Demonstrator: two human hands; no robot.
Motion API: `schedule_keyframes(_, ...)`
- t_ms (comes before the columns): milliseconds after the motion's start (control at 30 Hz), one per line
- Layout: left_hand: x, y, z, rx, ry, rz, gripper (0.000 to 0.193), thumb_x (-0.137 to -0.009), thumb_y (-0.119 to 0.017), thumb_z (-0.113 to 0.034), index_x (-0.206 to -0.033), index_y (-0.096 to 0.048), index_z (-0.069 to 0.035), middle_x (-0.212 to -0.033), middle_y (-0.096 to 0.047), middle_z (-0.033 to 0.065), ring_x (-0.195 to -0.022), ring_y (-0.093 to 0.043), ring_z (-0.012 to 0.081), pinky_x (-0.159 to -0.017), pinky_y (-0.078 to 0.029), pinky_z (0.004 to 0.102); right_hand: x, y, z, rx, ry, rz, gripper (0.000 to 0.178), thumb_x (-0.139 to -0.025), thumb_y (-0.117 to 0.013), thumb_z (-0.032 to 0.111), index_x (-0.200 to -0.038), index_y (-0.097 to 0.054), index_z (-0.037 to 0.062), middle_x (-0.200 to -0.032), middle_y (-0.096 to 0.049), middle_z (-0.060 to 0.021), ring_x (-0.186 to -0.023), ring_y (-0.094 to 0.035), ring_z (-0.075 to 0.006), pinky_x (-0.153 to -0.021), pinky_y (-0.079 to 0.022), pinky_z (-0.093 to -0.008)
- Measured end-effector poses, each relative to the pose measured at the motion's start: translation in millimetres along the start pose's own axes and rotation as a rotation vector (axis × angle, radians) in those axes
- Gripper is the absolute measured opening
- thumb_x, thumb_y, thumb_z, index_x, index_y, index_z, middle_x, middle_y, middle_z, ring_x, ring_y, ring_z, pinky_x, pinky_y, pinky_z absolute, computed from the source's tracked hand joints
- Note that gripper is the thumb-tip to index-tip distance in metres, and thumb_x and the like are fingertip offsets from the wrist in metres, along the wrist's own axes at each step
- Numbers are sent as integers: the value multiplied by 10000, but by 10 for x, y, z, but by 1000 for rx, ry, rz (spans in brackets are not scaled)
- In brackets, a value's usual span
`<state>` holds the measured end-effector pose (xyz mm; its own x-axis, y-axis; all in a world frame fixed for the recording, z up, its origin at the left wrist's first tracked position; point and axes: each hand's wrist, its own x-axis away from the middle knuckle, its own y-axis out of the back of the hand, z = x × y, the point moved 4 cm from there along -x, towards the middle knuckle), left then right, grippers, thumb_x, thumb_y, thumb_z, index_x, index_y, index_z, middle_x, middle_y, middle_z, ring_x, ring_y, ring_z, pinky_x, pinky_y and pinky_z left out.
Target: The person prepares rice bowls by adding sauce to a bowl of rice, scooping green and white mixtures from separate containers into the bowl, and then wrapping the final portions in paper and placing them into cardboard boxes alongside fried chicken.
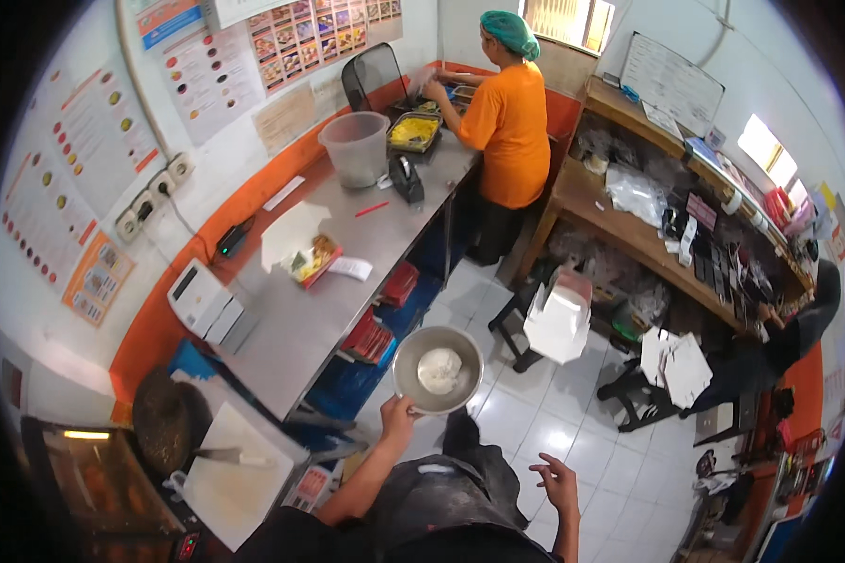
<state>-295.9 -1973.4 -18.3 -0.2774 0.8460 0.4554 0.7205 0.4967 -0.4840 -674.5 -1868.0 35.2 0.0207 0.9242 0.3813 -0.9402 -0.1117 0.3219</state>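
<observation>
My left hand [399,419] is closed on the near left rim of a round metal bowl [407,368], held out in front of me above the floor. Inside the bowl lies a white mound [438,371], which could be rice or flour; I cannot tell which. Off to the right, my right hand [558,481] hangs in the air with its fingers apart and nothing in it. To the left of the bowl runs a steel table [296,324], carrying an open food box [314,265] with some food in it.
A person in an orange shirt [512,131] works at the table's far end, near a clear bucket [355,155]. White boxes are stacked on stools [516,328] to the right. A cutting board [230,479] with a knife [239,458] lies at left. Another person [803,324] is at far right.
</observation>
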Motion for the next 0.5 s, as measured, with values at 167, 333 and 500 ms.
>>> schedule_keyframes(167, -741, -760, -552, 54, 97, -58, 241, -813, -568, -46, -1009, -603, 90, -996, -635, 156, -871, -660, 258, -741, -595, 406, -2258, 151, 1154, 319, 236, 97, 327, -924, -592, 226, -1220, -609, 87, -888, -726, -97, -805, -704, -237, -692, -558, -361)
schedule_keyframes(333, -1466, -977, -1018, 64, 61, -169, 236, -805, -553, -5, -1007, -600, 108, -1001, -638, 175, -884, -668, 271, -747, -589, 400, -4327, -483, 2649, 654, 411, 329, 441, -919, -619, 309, -1280, -559, 65, -1013, -708, -118, -941, -680, -222, -794, -549, -370)
schedule_keyframes(500, -2687, -1527, -1632, -2, -101, -151, 263, -782, -524, 18, -1019, -596, 106, -957, -644, 118, -856, -654, 210, -722, -546, 341, -5653, -973, 3406, 142, 120, 780, 605, -930, -581, 397, -1412, -393, 83, -1256, -578, -171, -939, -666, -245, -802, -575, -356)
